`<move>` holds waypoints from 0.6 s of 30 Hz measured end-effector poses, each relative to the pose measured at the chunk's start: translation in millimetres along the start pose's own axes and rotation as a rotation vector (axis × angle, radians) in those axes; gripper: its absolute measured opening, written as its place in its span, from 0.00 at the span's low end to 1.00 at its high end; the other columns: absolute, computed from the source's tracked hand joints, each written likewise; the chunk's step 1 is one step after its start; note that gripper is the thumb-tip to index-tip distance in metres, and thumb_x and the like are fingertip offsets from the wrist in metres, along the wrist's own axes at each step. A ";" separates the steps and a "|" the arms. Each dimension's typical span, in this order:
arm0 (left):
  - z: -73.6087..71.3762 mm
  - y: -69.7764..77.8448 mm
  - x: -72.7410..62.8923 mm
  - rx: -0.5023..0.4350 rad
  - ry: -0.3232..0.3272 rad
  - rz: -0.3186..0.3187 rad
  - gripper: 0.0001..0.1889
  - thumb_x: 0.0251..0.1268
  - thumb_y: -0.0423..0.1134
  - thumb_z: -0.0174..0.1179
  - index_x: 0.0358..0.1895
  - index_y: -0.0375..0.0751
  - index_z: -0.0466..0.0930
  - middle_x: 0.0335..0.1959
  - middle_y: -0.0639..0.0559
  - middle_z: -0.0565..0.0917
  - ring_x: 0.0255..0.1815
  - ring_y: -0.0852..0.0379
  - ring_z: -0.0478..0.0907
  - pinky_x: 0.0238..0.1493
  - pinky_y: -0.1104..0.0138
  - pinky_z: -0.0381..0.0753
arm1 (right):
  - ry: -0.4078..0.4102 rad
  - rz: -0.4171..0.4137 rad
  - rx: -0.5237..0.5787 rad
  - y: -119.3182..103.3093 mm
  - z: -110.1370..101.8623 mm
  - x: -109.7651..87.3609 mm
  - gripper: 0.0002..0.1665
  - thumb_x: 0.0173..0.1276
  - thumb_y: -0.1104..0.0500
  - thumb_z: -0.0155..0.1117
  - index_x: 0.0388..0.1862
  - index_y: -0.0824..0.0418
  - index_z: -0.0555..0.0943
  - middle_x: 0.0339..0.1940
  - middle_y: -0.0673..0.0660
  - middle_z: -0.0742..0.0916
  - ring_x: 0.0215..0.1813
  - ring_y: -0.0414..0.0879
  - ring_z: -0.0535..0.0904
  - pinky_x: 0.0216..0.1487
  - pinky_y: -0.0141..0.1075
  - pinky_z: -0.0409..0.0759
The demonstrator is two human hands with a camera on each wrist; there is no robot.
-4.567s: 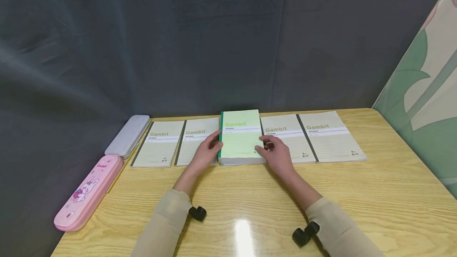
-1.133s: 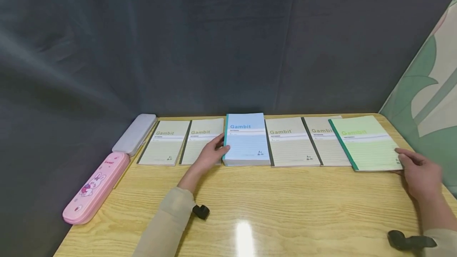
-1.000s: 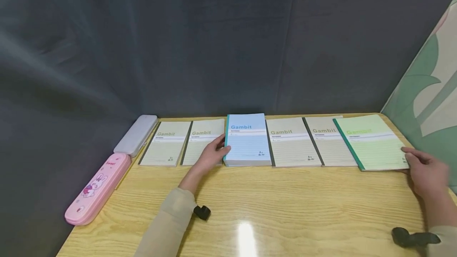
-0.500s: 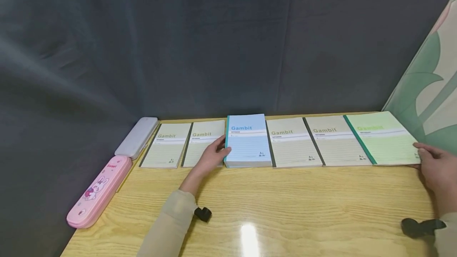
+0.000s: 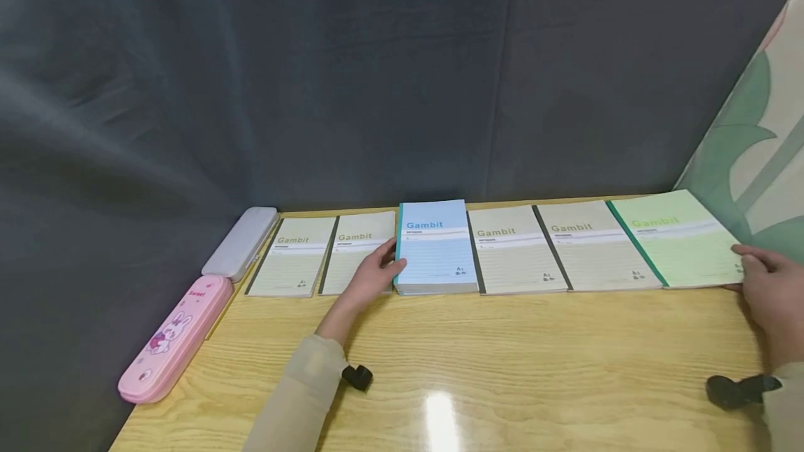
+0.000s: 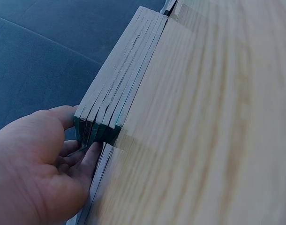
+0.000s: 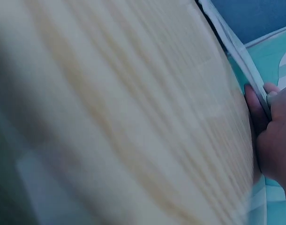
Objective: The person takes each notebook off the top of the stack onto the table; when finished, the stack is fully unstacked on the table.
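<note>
At the far right, the right hand (image 5: 772, 288) pinches the near right corner of a pale green notebook (image 5: 685, 239). In the right wrist view that notebook (image 7: 237, 51) appears edge-on between the thumb and fingers. In the head view the left hand (image 5: 370, 274) rests against the spine side of a thick notebook stack (image 5: 435, 248), whose top cover is light blue. Seen from the left wrist, its fingers (image 6: 63, 115) touch the spines at the stack's corner, bent but not wrapped round it. Grey-beige notebooks lie to the stack's left (image 5: 295, 257) and right (image 5: 597, 246).
A pink pencil case (image 5: 176, 340) and a pale grey case (image 5: 241, 243) lie along the left table edge, with a thin yellow pencil-like stick beside them. Behind the wooden table (image 5: 502, 368) hangs a dark curtain (image 5: 377, 75). A leaf-patterned panel (image 5: 754, 145) stands at the right.
The green notebook has gone from the top of the stack to the right end of the row, exposing a blue cover. Lately the right hand shifted it rightward and back; the left hand stays put.
</note>
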State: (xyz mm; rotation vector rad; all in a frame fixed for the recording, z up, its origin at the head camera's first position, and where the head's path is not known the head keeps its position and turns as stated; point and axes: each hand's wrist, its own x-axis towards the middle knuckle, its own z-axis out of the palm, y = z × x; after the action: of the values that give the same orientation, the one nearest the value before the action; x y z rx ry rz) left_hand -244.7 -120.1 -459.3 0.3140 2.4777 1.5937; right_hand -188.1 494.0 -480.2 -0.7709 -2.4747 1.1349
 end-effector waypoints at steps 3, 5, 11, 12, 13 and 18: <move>-2.5 2.8 -0.7 -0.009 -0.004 0.005 0.34 0.79 0.48 0.55 0.81 0.47 0.54 0.74 0.42 0.68 0.74 0.43 0.64 0.69 0.49 0.70 | 0.018 0.000 -0.061 -5.4 1.5 -0.4 0.31 0.82 0.56 0.30 0.76 0.70 0.63 0.74 0.74 0.67 0.70 0.63 0.70 0.60 0.55 0.75; -1.8 3.7 -1.7 -0.016 -0.006 0.005 0.34 0.79 0.47 0.55 0.81 0.47 0.54 0.74 0.41 0.68 0.74 0.42 0.64 0.69 0.49 0.70 | 0.014 -0.023 -0.102 -8.2 0.6 -1.8 0.31 0.82 0.58 0.29 0.75 0.72 0.64 0.74 0.76 0.66 0.75 0.71 0.60 0.67 0.66 0.64; -0.3 2.3 0.4 -0.010 0.011 0.012 0.34 0.79 0.48 0.56 0.81 0.46 0.55 0.73 0.41 0.69 0.73 0.42 0.65 0.69 0.50 0.70 | 0.002 -0.154 -0.220 -15.9 -3.9 -6.1 0.26 0.81 0.62 0.34 0.66 0.78 0.68 0.67 0.81 0.69 0.70 0.78 0.61 0.65 0.69 0.62; -0.2 1.6 1.1 -0.005 0.013 0.010 0.34 0.79 0.48 0.56 0.81 0.46 0.55 0.73 0.41 0.69 0.73 0.43 0.65 0.69 0.50 0.70 | 0.006 -0.184 -0.232 -16.7 -3.9 -7.0 0.25 0.80 0.63 0.36 0.64 0.78 0.69 0.67 0.82 0.69 0.70 0.78 0.61 0.66 0.69 0.62; -0.2 0.8 1.6 -0.001 0.013 0.009 0.34 0.79 0.48 0.56 0.81 0.46 0.55 0.73 0.41 0.69 0.73 0.43 0.65 0.69 0.50 0.70 | 0.013 -0.211 -0.244 -17.6 -3.5 -7.8 0.24 0.79 0.63 0.37 0.62 0.79 0.70 0.67 0.82 0.69 0.70 0.78 0.61 0.67 0.68 0.61; -1.2 -1.7 2.3 0.003 0.011 -0.001 0.34 0.78 0.49 0.56 0.81 0.47 0.55 0.74 0.42 0.69 0.73 0.44 0.65 0.69 0.51 0.70 | 0.129 -0.344 -0.203 -33.0 6.1 -16.3 0.20 0.74 0.67 0.42 0.53 0.81 0.76 0.67 0.79 0.72 0.70 0.76 0.63 0.71 0.65 0.58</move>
State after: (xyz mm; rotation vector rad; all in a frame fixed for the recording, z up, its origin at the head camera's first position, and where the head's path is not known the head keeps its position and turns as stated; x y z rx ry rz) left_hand -247.4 -121.3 -460.4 0.3048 2.4879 1.5954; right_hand -189.1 462.8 -459.6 -0.4276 -2.5099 0.6998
